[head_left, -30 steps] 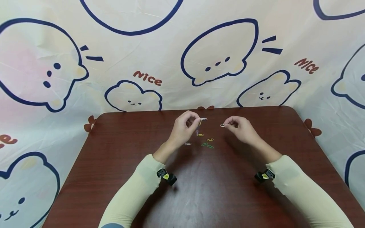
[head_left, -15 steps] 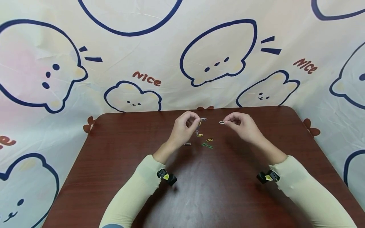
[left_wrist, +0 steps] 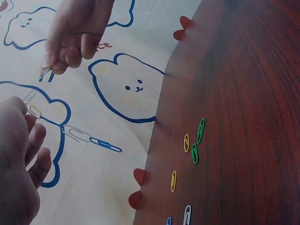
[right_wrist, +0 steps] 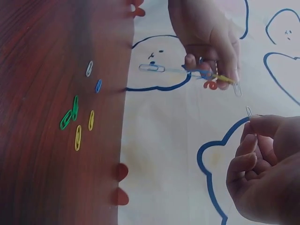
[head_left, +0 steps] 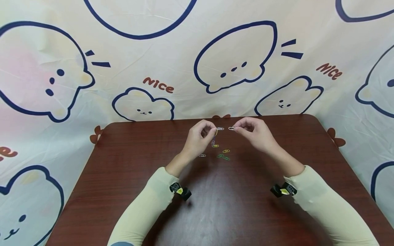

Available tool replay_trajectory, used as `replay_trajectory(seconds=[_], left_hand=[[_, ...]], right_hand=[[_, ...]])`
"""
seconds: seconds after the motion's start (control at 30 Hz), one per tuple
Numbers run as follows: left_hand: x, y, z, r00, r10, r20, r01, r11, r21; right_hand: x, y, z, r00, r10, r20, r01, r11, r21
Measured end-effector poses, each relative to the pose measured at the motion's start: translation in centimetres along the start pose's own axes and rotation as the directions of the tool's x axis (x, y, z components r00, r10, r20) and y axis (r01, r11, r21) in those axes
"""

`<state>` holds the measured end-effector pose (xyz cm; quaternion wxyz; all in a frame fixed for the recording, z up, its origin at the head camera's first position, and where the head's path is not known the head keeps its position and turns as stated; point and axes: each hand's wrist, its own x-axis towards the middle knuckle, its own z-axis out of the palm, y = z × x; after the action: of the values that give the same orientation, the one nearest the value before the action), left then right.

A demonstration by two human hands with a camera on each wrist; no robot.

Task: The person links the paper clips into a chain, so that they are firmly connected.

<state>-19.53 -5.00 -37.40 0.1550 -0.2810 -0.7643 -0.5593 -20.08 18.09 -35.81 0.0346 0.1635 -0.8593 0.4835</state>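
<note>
My left hand (head_left: 198, 137) pinches the upper end of a paper clip chain between thumb and forefinger. A white clip (left_wrist: 30, 96) sticks out past the fingertips at the top of the chain. Below it hang a yellow clip (left_wrist: 34, 111), a blue one, a white one (left_wrist: 77, 133) and another blue clip (left_wrist: 107, 145), linked end to end. My right hand (head_left: 256, 136) pinches a single white paper clip (right_wrist: 249, 111) by one end. Its free end points at the chain's white clip, with a small gap between the two.
Several loose paper clips lie on the brown wooden table (head_left: 147, 191): green clips (left_wrist: 201, 131), yellow clips (left_wrist: 174, 181), a white clip (right_wrist: 89, 69) and a blue one (right_wrist: 98, 86). A cartoon-printed cloth (head_left: 184, 61) rises behind the table's far edge.
My right hand has moved left and slightly away from me, bringing its white paper clip close to the chain's end. The left hand has stayed in place, still holding the chain.
</note>
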Motion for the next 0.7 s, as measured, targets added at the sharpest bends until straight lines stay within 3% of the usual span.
replay_trajectory(seconds=[0.27,0.7], left_hand=[[0.1,-3.0,0.8,1.0,0.0,-0.009,0.0,1.0,0.003],[0.1,-3.4,0.7,1.0,0.017,0.013,-0.017,1.0,-0.002]], right_hand=[[0.7,-1.0,1.1,1.0,0.002,0.029,-0.004,0.999,0.041],[1.3,-1.7,1.9,0.999,0.008,0.048,-0.009,0.999,0.036]])
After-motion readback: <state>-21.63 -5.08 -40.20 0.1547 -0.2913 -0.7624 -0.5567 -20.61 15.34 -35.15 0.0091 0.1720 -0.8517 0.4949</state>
